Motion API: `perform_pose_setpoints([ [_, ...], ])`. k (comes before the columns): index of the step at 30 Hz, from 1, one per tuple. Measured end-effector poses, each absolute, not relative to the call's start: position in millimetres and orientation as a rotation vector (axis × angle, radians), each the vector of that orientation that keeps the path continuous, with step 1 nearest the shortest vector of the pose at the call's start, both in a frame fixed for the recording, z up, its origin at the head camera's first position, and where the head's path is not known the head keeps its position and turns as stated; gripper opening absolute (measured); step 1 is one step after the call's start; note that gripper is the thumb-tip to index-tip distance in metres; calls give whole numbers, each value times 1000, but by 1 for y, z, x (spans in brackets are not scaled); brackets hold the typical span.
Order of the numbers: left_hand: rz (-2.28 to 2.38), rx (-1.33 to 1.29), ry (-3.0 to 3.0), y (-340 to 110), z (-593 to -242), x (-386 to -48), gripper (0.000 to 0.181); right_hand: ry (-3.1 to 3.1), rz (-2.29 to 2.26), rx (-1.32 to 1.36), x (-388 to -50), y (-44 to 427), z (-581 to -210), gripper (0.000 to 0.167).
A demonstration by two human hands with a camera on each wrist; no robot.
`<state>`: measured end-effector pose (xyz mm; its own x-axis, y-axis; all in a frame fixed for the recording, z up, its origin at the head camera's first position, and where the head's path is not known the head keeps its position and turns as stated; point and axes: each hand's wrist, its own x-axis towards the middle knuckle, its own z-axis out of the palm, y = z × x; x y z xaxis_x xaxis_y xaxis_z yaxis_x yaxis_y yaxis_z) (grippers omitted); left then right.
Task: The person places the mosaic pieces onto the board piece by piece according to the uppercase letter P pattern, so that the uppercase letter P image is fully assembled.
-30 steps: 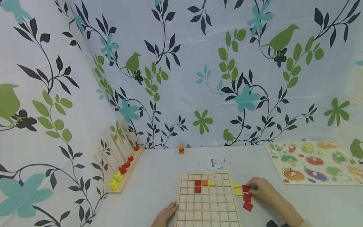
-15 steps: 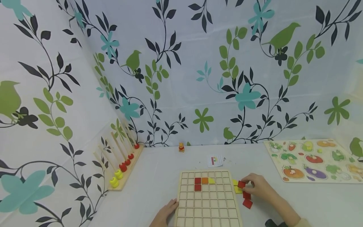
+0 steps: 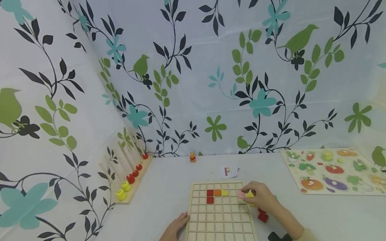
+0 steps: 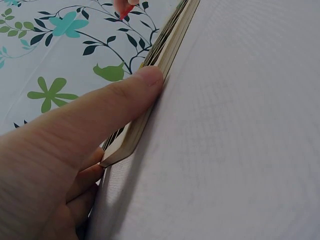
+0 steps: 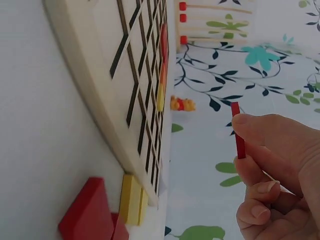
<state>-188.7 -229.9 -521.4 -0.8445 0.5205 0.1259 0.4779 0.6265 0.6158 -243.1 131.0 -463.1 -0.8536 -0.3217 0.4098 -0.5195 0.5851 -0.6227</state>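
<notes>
My right hand (image 3: 257, 195) pinches a thin red square tile (image 5: 239, 131) between thumb and fingers, over the right edge of the wooden grid board (image 3: 223, 217); the tile looks pale pink in the head view. At the board's left edge my left hand (image 3: 176, 226) holds it, the thumb (image 4: 145, 77) lying against its side and the other fingers bent by a corner. Set in the grid are two red tiles (image 3: 210, 199), an orange tile (image 3: 217, 192) and a yellow piece (image 3: 224, 192).
Right of the board lie loose red tiles (image 3: 263, 217) and yellow pieces (image 5: 131, 200). Behind it are a small printed grid card (image 3: 228, 171) and a bear figurine (image 3: 192, 157). A peg rack with beads (image 3: 132, 189) stands left, a vegetable puzzle board (image 3: 322, 190) at right.
My right hand has picked up a red tile from the loose ones and carried it left, over the board's right edge. The left hand has stayed at the board's left side.
</notes>
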Motion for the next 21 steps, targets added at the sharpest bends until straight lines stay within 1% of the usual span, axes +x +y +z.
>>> perform_pose_setpoints([
  [7, 989, 920, 2787, -233, -521, -192, 80, -2493, 1171, 828, -249, 104, -458, 21],
  [13, 999, 904, 2777, -233, -522, -192, 80, -2436, 1192, 945, -253, 87, -458, 19],
  [21, 1016, 910, 2780, -233, -522, -191, 80, -2466, 1239, 1019, -256, 64, -460, 16],
])
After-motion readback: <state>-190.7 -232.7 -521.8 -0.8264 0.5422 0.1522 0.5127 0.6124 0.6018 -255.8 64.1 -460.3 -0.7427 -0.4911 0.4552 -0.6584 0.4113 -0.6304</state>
